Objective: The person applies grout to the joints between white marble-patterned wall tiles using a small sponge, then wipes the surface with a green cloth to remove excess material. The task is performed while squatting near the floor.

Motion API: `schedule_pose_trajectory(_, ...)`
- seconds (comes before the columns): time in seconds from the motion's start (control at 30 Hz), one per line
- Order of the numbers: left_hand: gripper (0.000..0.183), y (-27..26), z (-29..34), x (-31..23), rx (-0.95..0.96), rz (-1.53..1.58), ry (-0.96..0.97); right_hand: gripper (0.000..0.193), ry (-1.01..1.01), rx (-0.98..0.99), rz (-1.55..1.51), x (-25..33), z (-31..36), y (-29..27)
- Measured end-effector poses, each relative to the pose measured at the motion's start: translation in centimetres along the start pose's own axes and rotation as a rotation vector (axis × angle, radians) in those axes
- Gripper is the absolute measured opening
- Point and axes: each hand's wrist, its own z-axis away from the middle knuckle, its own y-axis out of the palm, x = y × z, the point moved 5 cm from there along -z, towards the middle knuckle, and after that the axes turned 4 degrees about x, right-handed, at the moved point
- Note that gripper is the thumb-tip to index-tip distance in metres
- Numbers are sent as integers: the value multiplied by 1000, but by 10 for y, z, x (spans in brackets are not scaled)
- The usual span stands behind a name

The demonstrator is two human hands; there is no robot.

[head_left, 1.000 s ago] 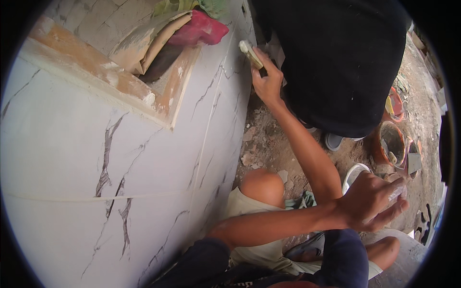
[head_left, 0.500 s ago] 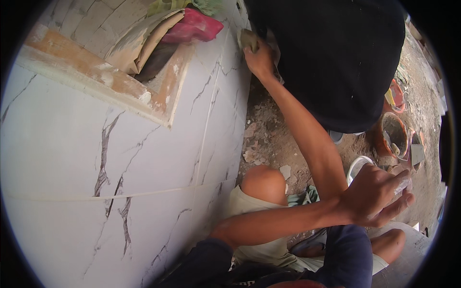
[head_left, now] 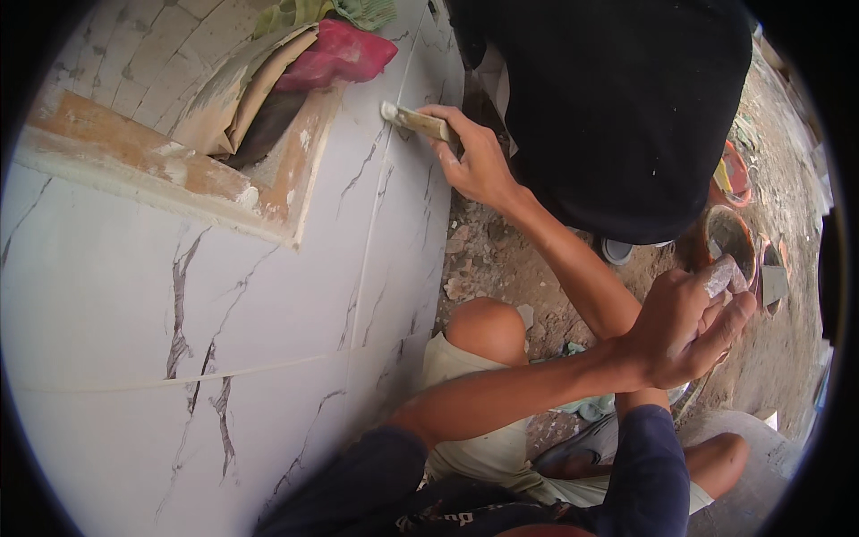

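Observation:
My right hand point(head_left: 479, 166) is closed round the handle of a small flat brush point(head_left: 419, 122). The brush's white-coated tip touches or nearly touches the white, dark-veined tiles point(head_left: 268, 322), close to a pale joint. My left arm crosses over my right forearm, so my left hand point(head_left: 684, 327) is out on the right side. Its fingers are curled and smeared with white paste; whether anything sits inside them is hidden. Below it, a green cloth point(head_left: 592, 407) lies on the ground, partly covered by my arms.
A wood-edged opening point(head_left: 143, 134) in the tiled surface holds a paper sack point(head_left: 210, 98) and a pink plastic bag point(head_left: 344, 54). A person in black point(head_left: 617, 107) is close ahead. Buckets point(head_left: 729, 234) stand on the rubble-strewn ground point(head_left: 501, 246) at right.
My right hand has drawn the brush nearer and to the left, away from the black clothing and over the tiles. My left hand has risen slightly and shifted left.

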Motion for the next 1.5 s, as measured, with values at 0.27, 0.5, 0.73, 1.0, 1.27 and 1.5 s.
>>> schedule_pose_trajectory(0.27,24,19,-1,10,-130,7,109,60,-114,-269,74,-37,11,-4)
schedule_pose_trajectory(0.5,24,26,0,-5,-76,-90,144,63,-251,-180,266,-72,45,11)
schedule_pose_trajectory(0.73,22,18,7,-7,-73,-93,135,44,257,-250,102,-47,25,14)
schedule_pose_trajectory(1.0,22,31,13,-5,-28,-72,159,42,69,-299,248,8,14,11)
schedule_pose_trajectory(1.27,28,19,16,-18,-85,-125,227,35,-209,-333,-33,-20,29,0)
schedule_pose_trajectory(1.5,32,17,17,-22,-113,-181,243,32,-383,-164,209,-38,40,35)
